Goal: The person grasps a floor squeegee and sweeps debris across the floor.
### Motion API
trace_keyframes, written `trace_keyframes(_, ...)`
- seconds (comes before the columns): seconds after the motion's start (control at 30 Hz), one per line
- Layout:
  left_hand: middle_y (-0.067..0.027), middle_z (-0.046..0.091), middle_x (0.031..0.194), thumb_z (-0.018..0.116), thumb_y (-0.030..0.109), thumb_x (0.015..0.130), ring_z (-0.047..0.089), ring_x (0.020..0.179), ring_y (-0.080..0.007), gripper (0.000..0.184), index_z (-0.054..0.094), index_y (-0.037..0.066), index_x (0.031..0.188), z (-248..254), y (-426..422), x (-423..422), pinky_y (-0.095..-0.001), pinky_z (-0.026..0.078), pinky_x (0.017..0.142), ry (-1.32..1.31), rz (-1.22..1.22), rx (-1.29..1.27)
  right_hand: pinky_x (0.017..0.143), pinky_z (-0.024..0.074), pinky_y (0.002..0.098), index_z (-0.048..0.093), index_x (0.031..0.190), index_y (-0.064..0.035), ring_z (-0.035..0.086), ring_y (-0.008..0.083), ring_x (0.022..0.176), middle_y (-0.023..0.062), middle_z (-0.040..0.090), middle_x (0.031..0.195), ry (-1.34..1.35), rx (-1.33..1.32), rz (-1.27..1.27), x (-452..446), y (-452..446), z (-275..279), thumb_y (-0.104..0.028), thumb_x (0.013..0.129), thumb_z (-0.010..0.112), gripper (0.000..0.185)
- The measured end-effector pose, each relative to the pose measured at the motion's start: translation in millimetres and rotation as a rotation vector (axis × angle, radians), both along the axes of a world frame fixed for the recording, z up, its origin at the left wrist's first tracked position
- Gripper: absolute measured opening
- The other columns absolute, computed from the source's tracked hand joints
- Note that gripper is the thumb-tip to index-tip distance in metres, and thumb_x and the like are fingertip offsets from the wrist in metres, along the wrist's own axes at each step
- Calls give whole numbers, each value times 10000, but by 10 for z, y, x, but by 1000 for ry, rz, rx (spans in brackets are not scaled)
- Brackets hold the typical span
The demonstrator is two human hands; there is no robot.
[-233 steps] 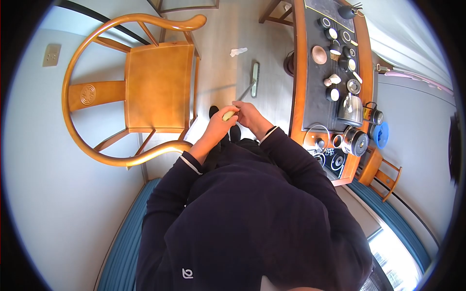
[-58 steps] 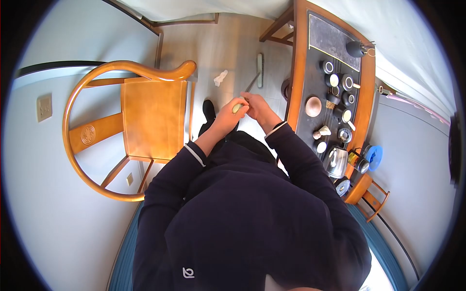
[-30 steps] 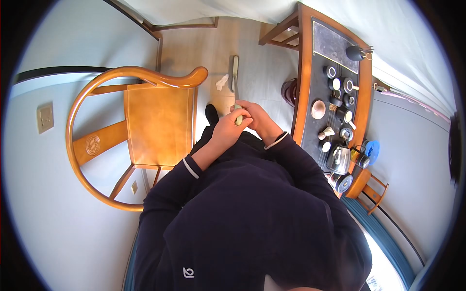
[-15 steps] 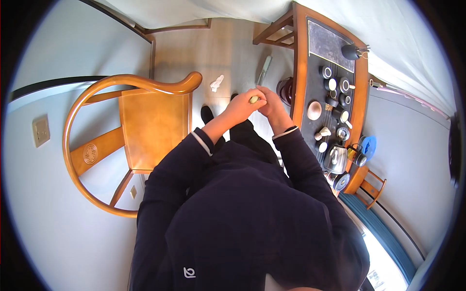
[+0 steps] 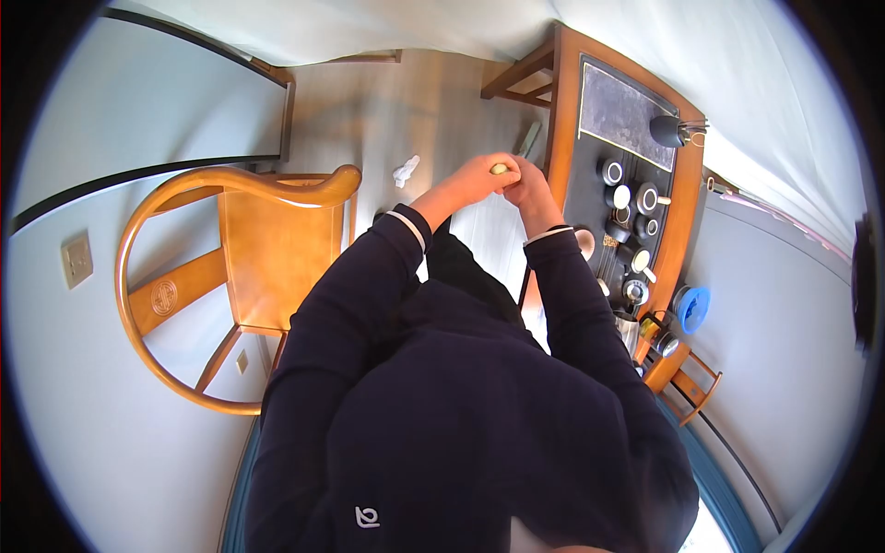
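My left hand (image 5: 472,181) and my right hand (image 5: 529,182) are together in front of me, closed around the upper end of a long-handled floor tool that looks like a flat mop. The light green tip of its handle (image 5: 499,170) pokes out of my left fist. Beyond the hands, the narrow grey-green mop head (image 5: 529,138) rests on the floor near the table leg. Most of the shaft is hidden behind my hands. A crumpled white tissue (image 5: 406,170) lies on the floor to the left of the mop head.
A wooden armchair (image 5: 277,258) stands at my left. On the right, a long wooden table (image 5: 684,212) carries several cups (image 5: 647,198), a black pot of tools (image 5: 666,131) and a kettle (image 5: 628,330). White curtain cloth (image 5: 415,28) hangs at the far side.
Both hands, still gripping the handle, have shifted slightly right and up in view. The mop head has moved right, closer to the table. My view has shifted, and my right sleeve covers more of the table.
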State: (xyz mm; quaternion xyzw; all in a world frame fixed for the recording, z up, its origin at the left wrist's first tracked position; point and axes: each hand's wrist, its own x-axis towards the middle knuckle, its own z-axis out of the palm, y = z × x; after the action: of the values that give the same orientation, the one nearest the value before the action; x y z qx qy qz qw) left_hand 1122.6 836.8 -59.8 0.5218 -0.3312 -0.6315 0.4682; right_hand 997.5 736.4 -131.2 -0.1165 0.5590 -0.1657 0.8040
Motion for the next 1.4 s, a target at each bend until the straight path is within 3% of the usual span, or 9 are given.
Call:
trace_keyframes(0.17, -22, 575, 797, 563, 181, 874, 528, 699, -111, 158, 592, 45, 950, -34, -131, -8, -243, 433, 693, -4, 28, 9, 676, 510, 345, 470, 1000, 67, 598, 269, 832, 165, 578, 953, 40, -36, 104, -21, -197, -133, -113, 911, 460, 201)
trace_keyframes(0.27, -25, 570, 807, 560, 187, 875, 533, 710, -113, 171, 582, 43, 963, -85, -144, -1, -246, 431, 703, -17, 35, 26, 560, 469, 368, 525, 982, 30, 586, 255, 733, 136, 596, 879, 94, -41, 179, 8, -242, -240, -157, 916, 439, 216)
trace_keyframes(0.47, -33, 570, 865, 548, 207, 883, 545, 724, -116, 192, 568, 48, 988, -179, 5, 7, -253, 432, 715, 16, 78, 71, 657, 483, 361, 499, 987, 38, 583, 264, 810, 148, 587, 934, 155, -33, 158, 112, -119, -258, -129, 906, 470, 188)
trace_keyframes(0.57, -35, 572, 883, 547, 210, 884, 548, 726, -118, 195, 568, 52, 998, -146, 158, 5, -252, 435, 720, 8, 103, 122, 593, 489, 345, 488, 905, 26, 575, 241, 696, 115, 552, 808, 98, 28, 117, 140, 5, -248, -55, 859, 538, 106)
trace_keyframes(0.67, -38, 572, 893, 551, 205, 880, 550, 727, -118, 195, 568, 61, 1012, -82, 335, -16, -251, 441, 717, -1, 116, 169, 592, 478, 349, 493, 882, 13, 561, 236, 678, 104, 539, 782, 70, 47, 155, 128, 168, -307, -57, 853, 548, 94)
trace_keyframes(0.97, -30, 561, 888, 576, 139, 855, 533, 755, -103, 193, 564, 69, 1034, -32, 879, -47, -245, 448, 716, -8, 138, 157, 643, 468, 399, 494, 889, 56, 564, 288, 730, 151, 542, 824, 35, 87, 242, 227, 691, -15, -107, 875, 519, 166)
trace_keyframes(1.23, -26, 563, 908, 608, 92, 810, 536, 832, -120, 276, 547, 83, 1079, 220, 1323, -58, -260, 436, 773, -190, 109, 124, 589, 524, 440, 488, 948, 105, 600, 340, 735, 210, 552, 873, 43, 91, 342, 284, 1089, 284, -131, 864, 522, 253)
trace_keyframes(1.33, -38, 572, 913, 620, 118, 809, 548, 865, -137, 298, 537, 113, 1096, 365, 1440, -60, -283, 436, 803, -251, 67, 167, 746, 493, 459, 465, 991, 91, 587, 323, 826, 188, 564, 909, -18, 146, 444, 229, 1177, 242, -141, 888, 501, 256)
trace_keyframes(1.4, -47, 578, 924, 621, 126, 812, 557, 864, -147, 306, 531, 121, 1105, 429, 1507, -77, -288, 439, 804, -281, 42, 194, 757, 491, 455, 453, 1015, 92, 585, 322, 843, 202, 567, 940, -18, 155, 469, 210, 1233, 194, -148, 890, 491, 273)
